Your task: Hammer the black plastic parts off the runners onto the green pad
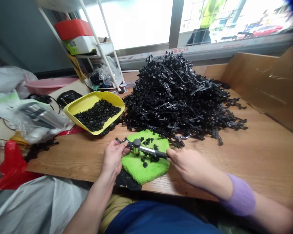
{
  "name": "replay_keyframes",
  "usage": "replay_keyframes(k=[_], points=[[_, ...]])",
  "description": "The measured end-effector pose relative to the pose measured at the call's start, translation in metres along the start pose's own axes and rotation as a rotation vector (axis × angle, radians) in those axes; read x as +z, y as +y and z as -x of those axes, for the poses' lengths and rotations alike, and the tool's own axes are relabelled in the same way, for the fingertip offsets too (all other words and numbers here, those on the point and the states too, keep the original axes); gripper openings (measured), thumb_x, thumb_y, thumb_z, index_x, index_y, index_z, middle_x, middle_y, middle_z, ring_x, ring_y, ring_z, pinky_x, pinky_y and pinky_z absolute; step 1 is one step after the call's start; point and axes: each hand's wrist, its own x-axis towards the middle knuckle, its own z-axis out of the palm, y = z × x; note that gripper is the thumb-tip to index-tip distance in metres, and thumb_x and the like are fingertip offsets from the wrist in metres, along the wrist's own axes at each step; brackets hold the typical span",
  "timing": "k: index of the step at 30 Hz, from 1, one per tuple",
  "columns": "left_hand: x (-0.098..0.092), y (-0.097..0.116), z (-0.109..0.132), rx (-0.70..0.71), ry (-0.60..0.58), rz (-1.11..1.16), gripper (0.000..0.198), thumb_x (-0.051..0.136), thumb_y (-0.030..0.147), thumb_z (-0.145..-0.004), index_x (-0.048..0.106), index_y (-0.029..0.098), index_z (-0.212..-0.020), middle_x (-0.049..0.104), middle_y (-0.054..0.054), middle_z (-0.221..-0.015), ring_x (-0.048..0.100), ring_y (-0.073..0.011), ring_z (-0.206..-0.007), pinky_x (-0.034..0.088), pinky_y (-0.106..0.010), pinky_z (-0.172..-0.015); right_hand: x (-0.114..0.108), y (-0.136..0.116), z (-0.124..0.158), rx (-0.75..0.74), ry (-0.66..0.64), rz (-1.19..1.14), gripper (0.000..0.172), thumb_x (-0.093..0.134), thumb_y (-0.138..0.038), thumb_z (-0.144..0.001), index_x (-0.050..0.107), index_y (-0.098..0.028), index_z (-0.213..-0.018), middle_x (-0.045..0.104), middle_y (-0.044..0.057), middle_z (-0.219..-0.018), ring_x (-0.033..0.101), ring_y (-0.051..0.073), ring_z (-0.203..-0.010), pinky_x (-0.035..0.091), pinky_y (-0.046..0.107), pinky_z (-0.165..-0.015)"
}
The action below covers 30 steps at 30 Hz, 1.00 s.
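My left hand pinches a black plastic strip over a green microfibre cloth. My right hand grips the black-ended handle of a small metal hammer, whose cylindrical head rests on the strip. Several small black plastic pieces lie scattered on the cloth. Beyond it rises a large heap of black plastic strips. A yellow tray full of small black pieces stands to the heap's left, beyond my left hand.
All this stands on a wooden table, with a cardboard panel along its right side. Plastic bags and a red bag crowd the left edge. A white shelf stands at the back left, before a bright window.
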Motion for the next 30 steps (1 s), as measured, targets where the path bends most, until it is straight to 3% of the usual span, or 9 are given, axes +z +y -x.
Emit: replay_keyframes(k=[2,6,9,21,30], points=[[0.0001,-0.0005,0.0002,0.013,-0.004,0.002,0.034,0.074,0.012,-0.057,0.042,0.016,-0.068,0.060,0.003,-0.059,0.057,-0.0052,-0.049,0.048,-0.013,-0.051,0.0018,0.0001,0.0009,0.008,-0.038,0.043,0.021,0.032,-0.027,-0.094,0.039,-0.020,-0.076,0.046,0.000,-0.058,0.040,0.015,-0.047,0.021,0.027,-0.047],[-0.0002,-0.0015,0.0001,0.023,-0.014,-0.027,0.036,0.075,0.014,-0.056,0.041,0.017,-0.070,0.059,0.005,-0.054,0.055,-0.0046,-0.045,0.045,-0.011,-0.047,0.0035,0.0004,0.0020,0.014,0.013,-0.022,0.022,0.027,-0.029,-0.096,0.040,-0.019,-0.082,0.049,0.001,-0.063,0.043,0.016,-0.051,0.024,0.026,-0.049],[-0.0001,-0.0017,0.0003,0.036,-0.012,-0.033,0.038,0.075,0.015,-0.056,0.040,0.017,-0.069,0.058,0.005,-0.053,0.056,-0.0060,-0.045,0.046,-0.013,-0.048,0.0040,0.0006,0.0006,0.009,-0.054,0.038,0.021,0.031,-0.027,-0.095,0.040,-0.019,-0.078,0.049,0.001,-0.060,0.043,0.015,-0.049,0.022,0.027,-0.048],[-0.0003,-0.0038,-0.0009,0.091,-0.003,-0.064,0.039,0.075,0.018,-0.054,0.040,0.017,-0.069,0.059,0.005,-0.050,0.054,-0.0057,-0.041,0.044,-0.012,-0.044,0.0060,-0.0029,0.0014,-0.008,-0.019,0.140,0.021,0.031,-0.025,-0.094,0.042,-0.019,-0.077,0.051,0.002,-0.061,0.041,0.014,-0.046,0.017,0.027,-0.046],[-0.0007,-0.0021,-0.0041,0.053,0.013,-0.086,0.033,0.074,0.013,-0.056,0.043,0.016,-0.066,0.061,0.003,-0.054,0.057,-0.0066,-0.045,0.047,-0.013,-0.047,0.0069,-0.0015,0.0017,0.015,0.027,0.147,0.020,0.036,-0.028,-0.093,0.045,-0.018,-0.078,0.048,0.001,-0.057,0.038,0.013,-0.043,0.015,0.028,-0.046]])
